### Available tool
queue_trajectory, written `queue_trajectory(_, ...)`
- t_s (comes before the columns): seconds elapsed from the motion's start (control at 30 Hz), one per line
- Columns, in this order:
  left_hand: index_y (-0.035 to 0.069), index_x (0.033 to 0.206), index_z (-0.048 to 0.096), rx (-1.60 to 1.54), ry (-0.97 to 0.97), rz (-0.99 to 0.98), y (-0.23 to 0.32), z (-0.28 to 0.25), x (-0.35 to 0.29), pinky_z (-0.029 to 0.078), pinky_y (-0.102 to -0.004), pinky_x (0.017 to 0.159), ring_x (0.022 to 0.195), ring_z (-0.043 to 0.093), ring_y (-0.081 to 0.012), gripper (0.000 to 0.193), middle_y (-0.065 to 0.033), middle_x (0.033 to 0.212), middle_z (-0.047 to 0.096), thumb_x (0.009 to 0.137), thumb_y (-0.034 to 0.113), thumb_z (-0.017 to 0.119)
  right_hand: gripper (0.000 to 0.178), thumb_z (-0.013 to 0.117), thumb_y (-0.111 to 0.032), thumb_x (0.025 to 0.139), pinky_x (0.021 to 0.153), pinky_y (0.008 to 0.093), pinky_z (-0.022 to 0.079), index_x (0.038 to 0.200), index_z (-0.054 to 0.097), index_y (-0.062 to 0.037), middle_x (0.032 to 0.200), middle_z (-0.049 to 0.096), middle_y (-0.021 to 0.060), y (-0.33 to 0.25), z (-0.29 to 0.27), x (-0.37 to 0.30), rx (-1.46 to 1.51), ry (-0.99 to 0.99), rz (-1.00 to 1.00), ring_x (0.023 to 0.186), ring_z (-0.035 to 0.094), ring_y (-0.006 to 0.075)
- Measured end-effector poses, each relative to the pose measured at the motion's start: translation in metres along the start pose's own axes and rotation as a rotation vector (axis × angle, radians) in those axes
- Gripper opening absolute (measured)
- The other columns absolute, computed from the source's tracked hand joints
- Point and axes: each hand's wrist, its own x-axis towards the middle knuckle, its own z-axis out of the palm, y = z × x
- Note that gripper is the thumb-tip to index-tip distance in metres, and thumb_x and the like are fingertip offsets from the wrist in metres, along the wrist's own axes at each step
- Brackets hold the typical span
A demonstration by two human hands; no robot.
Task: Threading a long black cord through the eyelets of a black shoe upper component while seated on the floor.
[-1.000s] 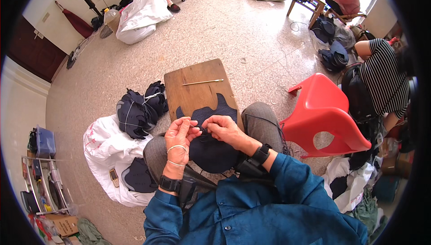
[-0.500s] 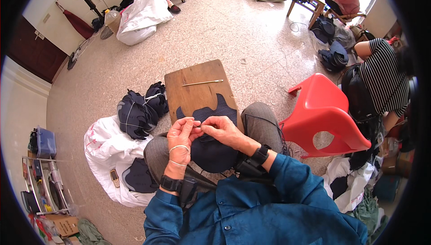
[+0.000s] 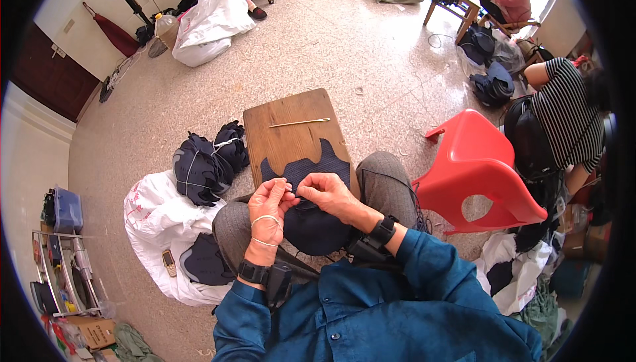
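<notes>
Above my lap, my left hand (image 3: 270, 204) is closed in a pinch, with thumb and forefinger pressed together. Close beside it, my right hand (image 3: 328, 195) pinches too, fingers curled. Whatever sits between the fingertips is too small to make out. Beneath both hands lies a dark navy fabric piece (image 3: 318, 229) with curved, pointed edges, spread from my lap onto a wooden board (image 3: 291, 107). A long, thin pale needle-like rod (image 3: 299, 122) rests crosswise on the board, out of reach of both hands.
Left of the board lie tied bundles of navy pieces (image 3: 195, 170) and a white sack (image 3: 149, 206) bearing a mobile phone (image 3: 169, 264). To the right stands a red plastic chair (image 3: 474, 143); a person in a striped shirt (image 3: 563, 107) sits beyond it. Another person sits farther back.
My fingertips have shifted slightly, with a small gap now showing between the two hands. The fabric piece and the rod have stayed in place.
</notes>
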Motion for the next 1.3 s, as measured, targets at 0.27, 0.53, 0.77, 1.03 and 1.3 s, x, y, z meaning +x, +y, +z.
queue_trajectory(0.27, 0.003, 0.103, 0.069, -0.042, 0.018, 0.04, -0.01, -0.003, 0.005, 0.061, -0.0282, 0.064, 0.07, 0.064, -0.0095, 0.015, -0.0037, 0.086, 0.068, 0.095, 0.015, 0.071, 0.017, 0.066, -0.016, 0.096, 0.064, 0.0225, 0.045, 0.091, 0.068, 0.0002, 0.077, 0.062, -0.0037, -0.004, 0.002, -0.001, 0.004, 0.027, 0.019, 0.073, 0.052, 0.0031)
queue_trajectory(0.53, 0.004, 0.1, 0.067, -0.012, 0.029, -0.008, -0.005, 0.001, 0.003, 0.06, -0.0279, 0.062, 0.066, 0.063, -0.0093, 0.016, -0.0032, 0.083, 0.067, 0.095, 0.018, 0.071, 0.018, 0.066, -0.016, 0.095, 0.064, 0.0221, 0.046, 0.091, 0.068, 0.0009, 0.078, 0.064, -0.0032, 0.008, 0.002, 0.003, 0.031, 0.044, -0.056, 0.073, 0.054, 0.0026)
queue_trajectory(0.77, 0.005, 0.097, 0.065, 0.01, 0.04, -0.024, -0.004, 0.001, 0.002, 0.06, -0.0289, 0.06, 0.061, 0.063, -0.0108, 0.016, -0.0043, 0.081, 0.068, 0.095, 0.019, 0.072, 0.015, 0.066, -0.015, 0.098, 0.066, 0.0199, 0.046, 0.096, 0.068, -0.0002, 0.083, 0.064, -0.0046, 0.011, 0.0, 0.002, 0.023, -0.015, -0.044, 0.077, 0.054, 0.0011)
queue_trajectory(1.03, 0.002, 0.103, 0.069, 0.045, 0.055, -0.023, -0.008, -0.003, 0.002, 0.061, -0.0276, 0.062, 0.067, 0.064, -0.0091, 0.017, -0.0045, 0.086, 0.069, 0.095, 0.017, 0.072, 0.011, 0.067, -0.012, 0.096, 0.066, 0.0196, 0.046, 0.095, 0.067, -0.0006, 0.082, 0.064, -0.0048, 0.011, 0.0, 0.001, 0.029, -0.002, -0.07, 0.075, 0.055, 0.0009)
queue_trajectory(1.3, 0.002, 0.105, 0.068, 0.036, 0.051, -0.004, -0.006, -0.001, 0.0, 0.061, -0.027, 0.064, 0.069, 0.064, -0.0084, 0.017, -0.0049, 0.09, 0.07, 0.096, 0.016, 0.071, 0.01, 0.066, -0.01, 0.095, 0.065, 0.0195, 0.045, 0.094, 0.068, 0.0, 0.082, 0.064, -0.0043, 0.01, 0.001, 0.001, 0.001, -0.006, -0.04, 0.075, 0.055, 0.0011)
